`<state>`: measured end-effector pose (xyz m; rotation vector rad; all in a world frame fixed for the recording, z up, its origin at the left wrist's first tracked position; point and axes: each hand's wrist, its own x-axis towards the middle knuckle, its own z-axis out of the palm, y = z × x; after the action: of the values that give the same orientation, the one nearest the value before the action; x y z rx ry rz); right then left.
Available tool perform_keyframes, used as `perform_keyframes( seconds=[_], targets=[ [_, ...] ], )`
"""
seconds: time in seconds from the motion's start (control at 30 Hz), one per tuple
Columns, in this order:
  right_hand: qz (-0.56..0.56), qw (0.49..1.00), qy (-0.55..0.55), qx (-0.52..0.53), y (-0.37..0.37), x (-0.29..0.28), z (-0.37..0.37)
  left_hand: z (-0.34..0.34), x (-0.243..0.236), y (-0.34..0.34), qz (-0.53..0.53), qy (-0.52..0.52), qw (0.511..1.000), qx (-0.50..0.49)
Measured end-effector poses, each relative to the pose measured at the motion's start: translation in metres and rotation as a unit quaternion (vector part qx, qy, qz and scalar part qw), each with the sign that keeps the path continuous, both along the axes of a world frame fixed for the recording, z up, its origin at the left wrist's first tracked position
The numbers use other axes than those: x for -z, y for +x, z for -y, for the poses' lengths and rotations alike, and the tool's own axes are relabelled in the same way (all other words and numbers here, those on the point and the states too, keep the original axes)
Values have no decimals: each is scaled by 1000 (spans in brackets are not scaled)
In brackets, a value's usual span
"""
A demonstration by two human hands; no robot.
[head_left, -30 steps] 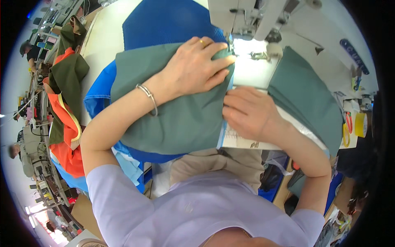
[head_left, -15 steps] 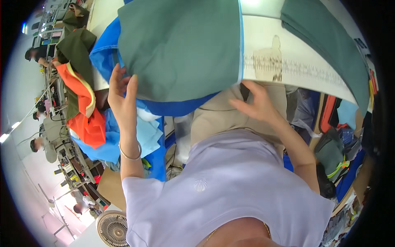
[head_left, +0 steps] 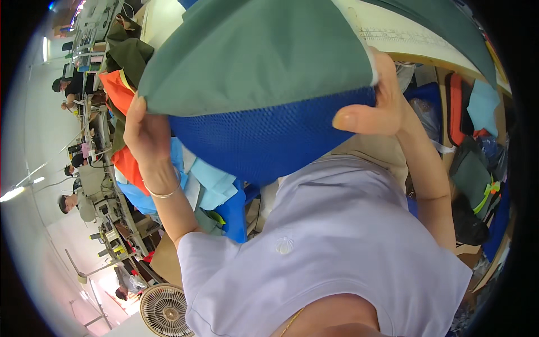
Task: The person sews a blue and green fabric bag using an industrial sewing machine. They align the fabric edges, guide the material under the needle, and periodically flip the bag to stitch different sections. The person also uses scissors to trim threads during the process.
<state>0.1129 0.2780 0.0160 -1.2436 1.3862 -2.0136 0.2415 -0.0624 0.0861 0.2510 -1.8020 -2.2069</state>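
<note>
A green fabric piece (head_left: pixel 258 56) with dark blue mesh (head_left: pixel 264 140) along its lower part is raised in front of my body. My left hand (head_left: pixel 146 129) holds it at the left corner, thumb up at the green edge. My right hand (head_left: pixel 376 101) grips its right edge by the pale trim, with fingers partly behind the cloth and thumb lying over the mesh. Both hands are closed on the piece, which hides part of the table behind it.
The white table (head_left: pixel 404 42) has a ruler strip and another green cloth (head_left: pixel 460 28). Orange and olive fabrics (head_left: pixel 126 56) and light blue pieces (head_left: pixel 210 188) lie left; bags and scraps (head_left: pixel 471 168) right. Co-workers (head_left: pixel 84 205) sit along machines at left. A fan (head_left: pixel 171 312) stands lower left.
My hands have moved from pressing the fabric at the sewing machine to gripping its sides and lifting it toward me, exposing more mesh. The machine head has left the view.
</note>
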Motion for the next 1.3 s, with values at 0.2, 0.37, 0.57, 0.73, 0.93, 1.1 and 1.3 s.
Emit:
perform_keyframes(
  seconds=[0.2,0.37,0.57,0.73,0.93,1.1,1.3],
  targets=[
    [510,855,-10,-91,77,23,24,-6,17,26,176,43,981,-64],
    [605,783,86,-118,124,70,38,20,9,18,299,-95,949,7],
    [521,835,152,-92,111,71,46,34,21,5,316,-392,863,-38],
    [371,903,188,-108,104,74,49,-44,-1,-55,-55,-674,732,-77],
    [264,953,134,-71,108,84,45,-36,75,-196,-45,-792,609,20],
    [405,895,123,-136,104,94,40,-11,102,-226,-13,-759,648,64],
    [323,921,142,-165,102,97,38,-57,62,-202,-240,-745,616,91]
  ],
)
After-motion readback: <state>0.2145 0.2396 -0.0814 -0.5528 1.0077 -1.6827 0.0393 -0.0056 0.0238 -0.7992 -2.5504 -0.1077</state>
